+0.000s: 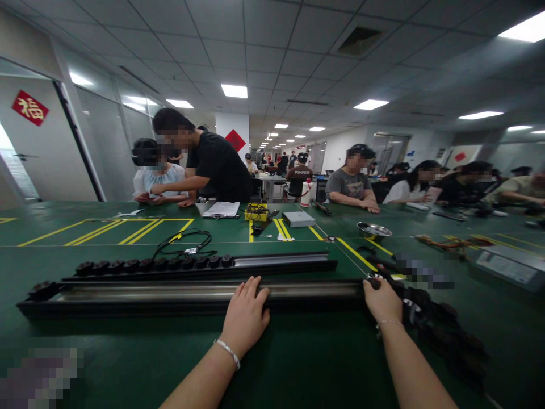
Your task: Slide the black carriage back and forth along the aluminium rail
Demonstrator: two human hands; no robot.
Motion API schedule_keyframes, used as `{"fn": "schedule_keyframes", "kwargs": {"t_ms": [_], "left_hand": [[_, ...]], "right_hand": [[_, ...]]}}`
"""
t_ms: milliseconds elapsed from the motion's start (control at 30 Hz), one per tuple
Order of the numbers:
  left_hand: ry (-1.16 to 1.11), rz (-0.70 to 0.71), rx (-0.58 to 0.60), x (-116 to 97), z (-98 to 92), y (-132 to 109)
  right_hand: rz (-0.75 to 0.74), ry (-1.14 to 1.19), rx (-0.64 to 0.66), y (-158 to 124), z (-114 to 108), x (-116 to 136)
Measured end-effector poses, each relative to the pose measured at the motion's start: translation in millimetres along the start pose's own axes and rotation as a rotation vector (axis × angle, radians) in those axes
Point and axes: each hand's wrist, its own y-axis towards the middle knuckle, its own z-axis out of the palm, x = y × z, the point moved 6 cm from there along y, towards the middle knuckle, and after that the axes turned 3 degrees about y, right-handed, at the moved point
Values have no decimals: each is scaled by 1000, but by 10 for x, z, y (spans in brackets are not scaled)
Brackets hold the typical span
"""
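Note:
A long black rail [162, 305] with a shiny metal strip down its middle lies across the table in front of me. My left hand [247, 315] is on its middle, fingers bent over the far edge and thumb at the near side. At the rail's right end, my right hand [383, 298] is closed, pinching a small dark round piece [374, 282]. From there a blurred string of black parts [451, 329] trails to the right behind my wrist. Just beyond lies a second black rail [293, 264], with a row of black round pieces [157, 264] on its left part.
Further back are a black cable [187, 241], a clipboard with papers [222, 209], a yellow box [256, 212], a grey box [298, 219] and a metal bowl [373, 229]. A metal-cased unit [508, 266] stands at right. Several people sit or stand around the green table [140, 363].

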Motion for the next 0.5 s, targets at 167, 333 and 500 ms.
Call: {"fn": "schedule_keyframes", "kwargs": {"t_ms": [167,333,500], "left_hand": [[11,0,-6,4,-2,-2],[18,5,-8,-2,-8,1],[10,5,-2,-3,-14,5]], "right_hand": [[12,12,-5,-2,-9,0],[22,25,-17,-12,-24,-1],[28,39,-23,-19,-31,-1]]}}
